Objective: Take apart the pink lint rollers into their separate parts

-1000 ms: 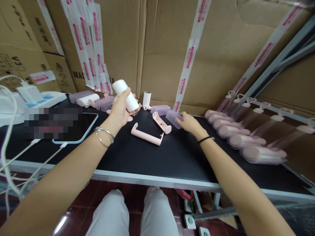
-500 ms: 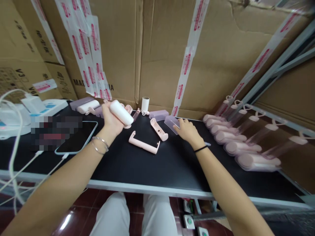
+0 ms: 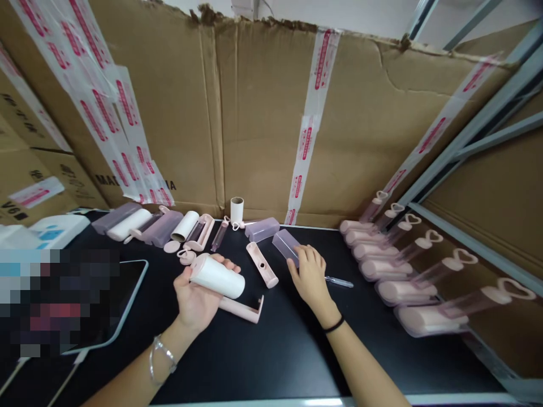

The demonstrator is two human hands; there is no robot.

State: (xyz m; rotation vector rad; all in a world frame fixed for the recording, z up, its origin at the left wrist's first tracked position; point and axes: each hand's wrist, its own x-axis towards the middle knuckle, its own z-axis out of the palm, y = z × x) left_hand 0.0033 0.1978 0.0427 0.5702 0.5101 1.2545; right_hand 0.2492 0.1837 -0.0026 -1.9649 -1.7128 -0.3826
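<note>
My left hand [image 3: 199, 302] is closed around a white paper roll [image 3: 218, 277] with a pale pink end cap, lying tilted across the palm. Just behind and below it, a pink curved handle piece [image 3: 244, 310] rests on the black table, partly hidden by the hand. My right hand [image 3: 309, 277] has its thumb and fingers around the near end of a translucent purple cover [image 3: 285, 244]; the fingertips are partly hidden. Between the hands lies a pink holder piece [image 3: 262, 264] with a round hole. A slim clear stick [image 3: 339, 281] pokes out beyond the right hand.
Along the right stand several finished-looking pink rollers [image 3: 407, 291] with heart-shaped loops. A second purple cover [image 3: 262, 229], an upright white tube [image 3: 237, 210] and more roller parts [image 3: 199, 233] line the back. A phone [image 3: 123, 299] with cables lies left; cardboard [image 3: 254, 124] walls the rear.
The view has tilted up and shifted. My left hand has brought the white roll nearer and lower, over the pink handle piece. My right hand stays at the purple cover.
</note>
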